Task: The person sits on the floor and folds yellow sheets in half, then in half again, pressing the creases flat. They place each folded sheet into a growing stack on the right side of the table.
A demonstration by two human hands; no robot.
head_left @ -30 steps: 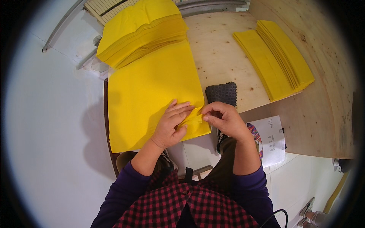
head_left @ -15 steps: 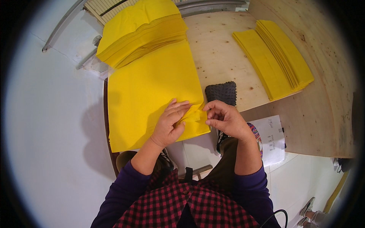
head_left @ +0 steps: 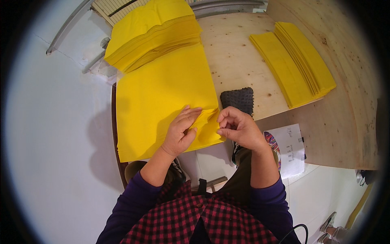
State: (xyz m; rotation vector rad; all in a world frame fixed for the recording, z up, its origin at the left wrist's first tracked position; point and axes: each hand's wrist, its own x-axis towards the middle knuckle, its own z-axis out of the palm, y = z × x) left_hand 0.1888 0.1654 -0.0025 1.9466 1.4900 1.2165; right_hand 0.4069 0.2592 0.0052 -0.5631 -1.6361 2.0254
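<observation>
In front of me lies a pile of large yellow cloth-like sheets (head_left: 162, 89). At its near right corner the top sheet is lifted and creased between my hands. My left hand (head_left: 180, 131) rests on the pile, its fingers stretched out along the crease and its thumb apart. Curled at the right edge, my right hand (head_left: 240, 129) pinches the lifted corner between thumb and forefinger; the fingers partly hide the grip. Just beyond that hand, a dark grey textured pad (head_left: 237, 101) lies on the wooden table.
A thick folded stack of yellow sheets (head_left: 150, 34) sits at the far end of the pile. Further yellow folded pieces (head_left: 294, 65) lie on the wooden table (head_left: 231, 49) at right. Below them hangs a white printed paper (head_left: 290, 150). Another person's feet (head_left: 328, 225) show at lower right.
My right hand has shifted slightly left, onto the sheet's corner. The lifted corner is spread wider toward it. My left hand has hardly moved.
</observation>
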